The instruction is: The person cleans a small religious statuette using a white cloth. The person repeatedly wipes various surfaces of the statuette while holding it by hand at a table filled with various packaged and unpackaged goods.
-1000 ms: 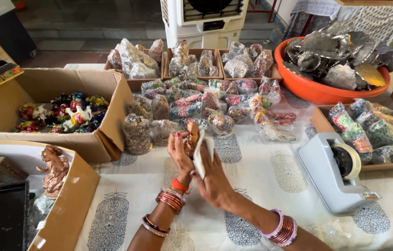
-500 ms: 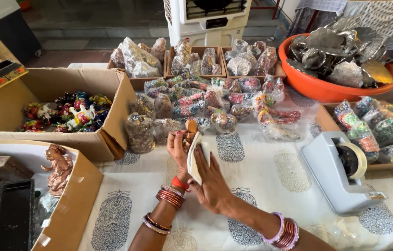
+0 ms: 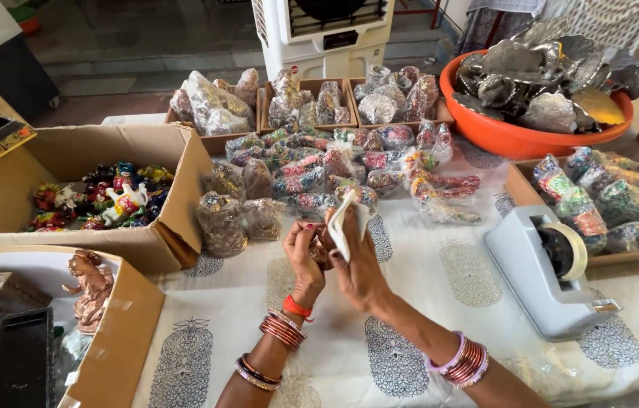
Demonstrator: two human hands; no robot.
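Centre of frame, over white printed tablecloth [image 3: 410, 302]:
left hand [image 3: 306, 261]: fingers curled, clamped on small brown figurine [image 3: 322, 246]
right hand [image 3: 357, 264]: fingers pinched on white cloth [image 3: 343, 223], pressed against figurine
step: looks like wiping or wrapping the figurine, mid-way
next move: likely needs a turn of the figurine in the left grip, cloth kept tight
lower right: grey tape dispenser [image 3: 546, 272], near
upper centre: bagged trinkets [image 3: 319, 162]
left: cardboard box [image 3: 176, 196] of painted figures
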